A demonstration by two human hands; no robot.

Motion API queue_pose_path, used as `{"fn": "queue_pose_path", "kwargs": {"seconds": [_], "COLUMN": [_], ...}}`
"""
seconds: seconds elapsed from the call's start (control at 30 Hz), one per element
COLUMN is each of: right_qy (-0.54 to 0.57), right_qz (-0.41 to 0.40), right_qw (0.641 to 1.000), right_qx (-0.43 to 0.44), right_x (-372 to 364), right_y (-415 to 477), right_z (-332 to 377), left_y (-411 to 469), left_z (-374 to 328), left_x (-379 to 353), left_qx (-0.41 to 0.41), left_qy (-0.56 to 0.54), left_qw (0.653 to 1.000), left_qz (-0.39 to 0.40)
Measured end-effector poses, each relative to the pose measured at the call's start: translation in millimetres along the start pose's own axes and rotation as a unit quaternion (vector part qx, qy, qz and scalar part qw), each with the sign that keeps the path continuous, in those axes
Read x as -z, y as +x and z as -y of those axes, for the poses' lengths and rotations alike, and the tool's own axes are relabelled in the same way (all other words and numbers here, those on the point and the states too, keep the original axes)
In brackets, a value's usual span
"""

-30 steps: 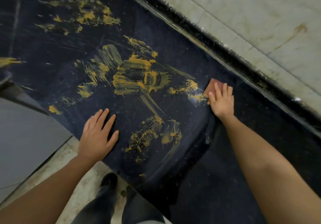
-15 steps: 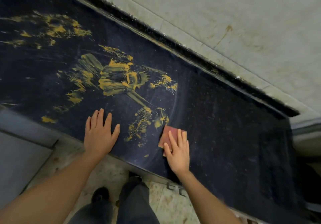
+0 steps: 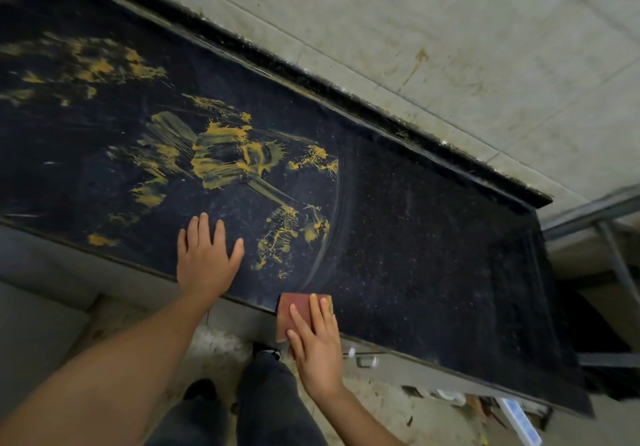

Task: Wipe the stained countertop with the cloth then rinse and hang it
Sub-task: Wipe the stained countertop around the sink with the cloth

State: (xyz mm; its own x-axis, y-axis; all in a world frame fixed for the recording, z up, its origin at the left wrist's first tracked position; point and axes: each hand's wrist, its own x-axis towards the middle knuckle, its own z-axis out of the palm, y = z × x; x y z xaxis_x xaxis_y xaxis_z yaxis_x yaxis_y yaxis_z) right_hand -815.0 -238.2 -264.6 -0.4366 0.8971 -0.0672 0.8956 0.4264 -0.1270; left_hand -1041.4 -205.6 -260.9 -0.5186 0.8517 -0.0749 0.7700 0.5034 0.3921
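Wiping step, judging by the mess; right hand (image 3: 317,348) presses flat-fingered on the reddish folded cloth (image 3: 294,310) at the near edge of the dark speckled bench (image 3: 433,255); left hand (image 3: 204,265) lies flat, spread; next, sweep into the yellow smeared stains (image 3: 225,158).

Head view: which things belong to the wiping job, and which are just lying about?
Job: dark countertop; yellow stains; red cloth at its front edge under the right hand; left hand flat on it.
Lying about: metal frame at far right; clutter on the floor below.
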Motion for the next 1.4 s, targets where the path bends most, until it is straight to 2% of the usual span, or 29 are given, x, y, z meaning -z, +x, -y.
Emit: {"fn": "queue_pose_path", "kwargs": {"seconds": [0.17,0.2,0.23,0.27,0.3,0.33,0.43,0.47,0.5,0.53,0.57,0.6,0.67,0.7,0.73,0.77,0.83,0.93,1.13,1.27,1.4], "right_qy": [0.059,0.099,0.185,0.331,0.458,0.533,0.673,0.698,0.705,0.702,0.674,0.626,0.470,0.370,0.259,0.154,0.064,0.059,0.035,0.029,0.014], "right_qz": [0.043,0.048,0.076,0.126,0.163,0.153,0.105,0.093,0.073,0.047,0.010,-0.028,-0.074,-0.052,-0.010,0.029,0.063,0.058,0.074,0.077,0.074], "right_qw": [0.997,0.994,0.980,0.933,0.868,0.818,0.678,0.648,0.641,0.646,0.682,0.733,0.859,0.917,0.959,0.982,0.988,0.988,0.995,0.996,0.997], "right_qx": [0.032,0.024,-0.007,-0.055,-0.106,-0.150,-0.276,-0.290,-0.295,-0.296,-0.285,-0.264,-0.186,-0.142,-0.111,-0.103,-0.124,-0.128,-0.056,-0.028,0.014], "right_x": [14,25,40,54,67,77,96,101,104,109,112,114,104,92,77,62,43,44,51,53,52], "right_y": [-2,0,5,11,16,24,58,72,89,108,128,150,193,215,235,253,288,347,448,471,446], "right_z": [8,11,15,17,16,12,-12,-22,-32,-40,-49,-56,-72,-80,-86,-90,-93,-94,-102,-99,-97], "left_y": [0,1,1,1,1,1,1,1,1,1,1,1,1,2,3,3,3,5,5,4,5], "left_z": [0,1,1,1,0,1,2,2,3,3,2,1,0,-1,-1,-1,-1,0,-2,-3,-3], "left_x": [1,1,1,1,2,1,-1,-2,-2,-2,-2,-2,-1,-1,-2,-2,-4,-5,-4,-2,-1], "left_qx": [0.006,0.005,0.003,0.002,0.003,0.004,0.006,0.007,0.010,0.013,0.016,0.020,0.030,0.037,0.044,0.048,0.049,0.049,0.053,0.051,0.043], "left_qy": [0.013,0.016,0.016,0.015,0.014,0.014,0.018,0.020,0.019,0.018,0.020,0.023,0.031,0.033,0.034,0.039,0.057,0.072,0.076,0.091,0.097], "left_qw": [1.000,1.000,1.000,1.000,1.000,1.000,1.000,1.000,1.000,1.000,1.000,1.000,0.999,0.999,0.998,0.998,0.997,0.996,0.996,0.995,0.994], "left_qz": [0.000,0.001,-0.001,-0.002,0.001,0.004,-0.002,-0.002,0.000,0.002,0.002,0.004,0.004,0.009,0.013,0.014,0.010,0.007,0.003,0.007,0.013]}}
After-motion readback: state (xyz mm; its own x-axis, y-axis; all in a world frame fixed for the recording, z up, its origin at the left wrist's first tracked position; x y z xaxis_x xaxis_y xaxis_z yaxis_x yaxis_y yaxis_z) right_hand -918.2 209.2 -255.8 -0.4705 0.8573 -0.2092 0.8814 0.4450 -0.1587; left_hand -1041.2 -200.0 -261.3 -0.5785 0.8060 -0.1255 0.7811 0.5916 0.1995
